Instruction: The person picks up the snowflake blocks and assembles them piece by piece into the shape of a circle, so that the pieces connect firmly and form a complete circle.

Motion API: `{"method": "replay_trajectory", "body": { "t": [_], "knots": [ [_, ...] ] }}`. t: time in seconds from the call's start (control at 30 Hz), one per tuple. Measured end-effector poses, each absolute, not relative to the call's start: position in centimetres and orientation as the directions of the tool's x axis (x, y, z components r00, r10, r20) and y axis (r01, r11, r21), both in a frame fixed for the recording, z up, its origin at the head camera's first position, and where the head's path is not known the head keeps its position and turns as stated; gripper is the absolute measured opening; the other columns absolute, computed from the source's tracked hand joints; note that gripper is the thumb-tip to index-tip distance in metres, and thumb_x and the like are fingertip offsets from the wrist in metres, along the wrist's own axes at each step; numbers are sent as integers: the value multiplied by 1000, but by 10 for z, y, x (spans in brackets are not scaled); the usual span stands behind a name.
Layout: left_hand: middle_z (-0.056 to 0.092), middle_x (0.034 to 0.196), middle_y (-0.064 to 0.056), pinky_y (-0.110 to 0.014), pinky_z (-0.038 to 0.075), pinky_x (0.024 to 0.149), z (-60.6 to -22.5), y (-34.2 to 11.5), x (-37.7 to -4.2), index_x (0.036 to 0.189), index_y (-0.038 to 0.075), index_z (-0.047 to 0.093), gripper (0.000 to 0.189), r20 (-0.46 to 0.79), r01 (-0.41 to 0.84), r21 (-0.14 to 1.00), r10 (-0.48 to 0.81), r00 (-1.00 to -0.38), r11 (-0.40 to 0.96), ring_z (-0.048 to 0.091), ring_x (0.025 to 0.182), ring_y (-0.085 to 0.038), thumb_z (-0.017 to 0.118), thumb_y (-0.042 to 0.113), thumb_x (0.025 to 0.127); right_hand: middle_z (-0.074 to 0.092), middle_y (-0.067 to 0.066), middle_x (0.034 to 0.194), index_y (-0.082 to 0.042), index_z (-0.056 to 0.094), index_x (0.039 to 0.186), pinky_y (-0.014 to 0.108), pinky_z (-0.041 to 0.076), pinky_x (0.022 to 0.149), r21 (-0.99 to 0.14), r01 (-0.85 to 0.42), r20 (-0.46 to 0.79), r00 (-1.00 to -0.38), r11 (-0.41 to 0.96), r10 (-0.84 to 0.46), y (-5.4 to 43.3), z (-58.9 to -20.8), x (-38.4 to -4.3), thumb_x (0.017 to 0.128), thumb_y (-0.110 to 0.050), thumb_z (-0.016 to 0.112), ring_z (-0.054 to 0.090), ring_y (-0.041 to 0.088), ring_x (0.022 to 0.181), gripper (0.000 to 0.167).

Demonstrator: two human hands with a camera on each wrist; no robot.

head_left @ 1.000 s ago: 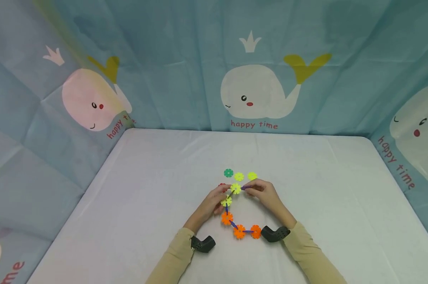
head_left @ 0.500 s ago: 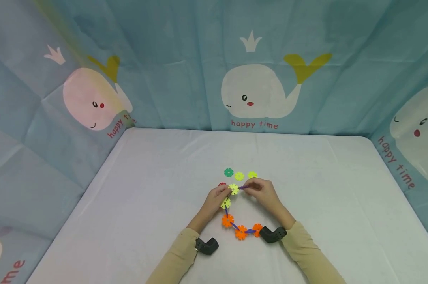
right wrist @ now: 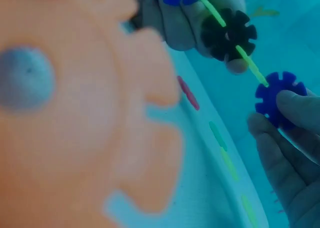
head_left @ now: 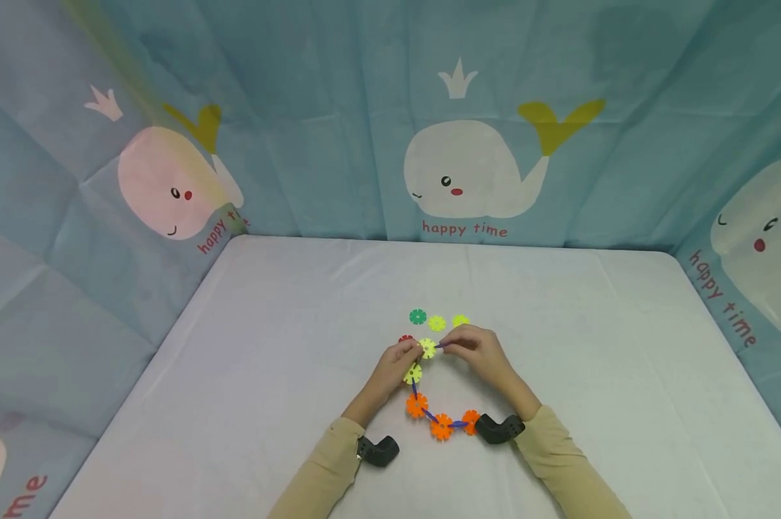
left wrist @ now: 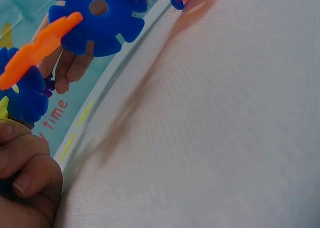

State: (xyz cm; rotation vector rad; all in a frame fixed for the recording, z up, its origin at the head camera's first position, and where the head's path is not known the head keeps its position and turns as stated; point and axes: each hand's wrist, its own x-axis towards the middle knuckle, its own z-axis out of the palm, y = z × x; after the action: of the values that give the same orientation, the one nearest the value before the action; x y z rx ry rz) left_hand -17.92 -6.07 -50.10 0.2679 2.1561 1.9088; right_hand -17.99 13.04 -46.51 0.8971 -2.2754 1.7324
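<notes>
A chain of notched interlocking discs [head_left: 417,405], in orange, yellow-green and blue-purple, hangs in a curve between the hands. My left hand [head_left: 390,367] grips the chain at its far left, close to a yellow-green disc [head_left: 426,349]. In the right wrist view its fingers lie behind a dark disc [right wrist: 229,35]. My right hand [head_left: 481,353] pinches a blue-purple disc [right wrist: 280,98] between thumb and fingers, at the chain's far end. That disc joins a yellow-green one standing edge-on. An orange disc [head_left: 471,422] ends the chain near the right wrist. The left hand partly hides some discs.
Loose discs lie on the white table [head_left: 300,346] beyond the hands: a green one [head_left: 418,316], two yellow-green ones [head_left: 437,324] and a red one [head_left: 406,339], partly covered. A blue whale-print curtain [head_left: 338,144] rises behind the table.
My left hand has shifted slightly right and its fingers have drawn in on the chain. The chain's lower part has slid a little right and nearer. The right hand keeps its pinch.
</notes>
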Motion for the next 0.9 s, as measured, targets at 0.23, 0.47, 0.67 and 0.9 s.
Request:
{"method": "replay_trajectory", "body": {
  "t": [0.23,0.47,0.67,0.9],
  "knots": [
    [40,65,-1,-19,30,51,-476,-61,-169,83,-15,47,27,-11,36,992,355,-935,123,37,56,-10,44,9,94,63,17,80,9,65,83,27,49,67,-849,-515,435,-810,122,-394,128,-465,-180,74,14,63,61,29,74,11],
    [41,67,1,-18,31,50,-473,-65,-169,84,-16,45,31,-20,12,996,352,-936,87,37,56,-8,45,13,94,61,20,83,11,63,86,28,49,68,-857,-506,427,-804,100,-413,126,-466,-184,75,15,62,60,31,75,12],
    [44,69,-1,-19,32,49,-493,-72,-181,81,-10,50,29,-70,-78,997,306,-949,-15,38,56,-9,49,16,93,60,17,100,4,59,105,29,48,67,-880,-409,279,-857,241,-433,131,-490,-195,80,-1,64,60,25,76,26],
    [45,70,-3,-21,33,54,-499,-78,-183,75,-1,51,24,-23,-47,996,271,-962,-82,39,62,-11,52,18,90,58,9,110,-3,59,110,26,44,67,-771,-513,283,-807,377,-519,132,-502,-199,83,-9,64,52,10,73,28]
  ]
}}
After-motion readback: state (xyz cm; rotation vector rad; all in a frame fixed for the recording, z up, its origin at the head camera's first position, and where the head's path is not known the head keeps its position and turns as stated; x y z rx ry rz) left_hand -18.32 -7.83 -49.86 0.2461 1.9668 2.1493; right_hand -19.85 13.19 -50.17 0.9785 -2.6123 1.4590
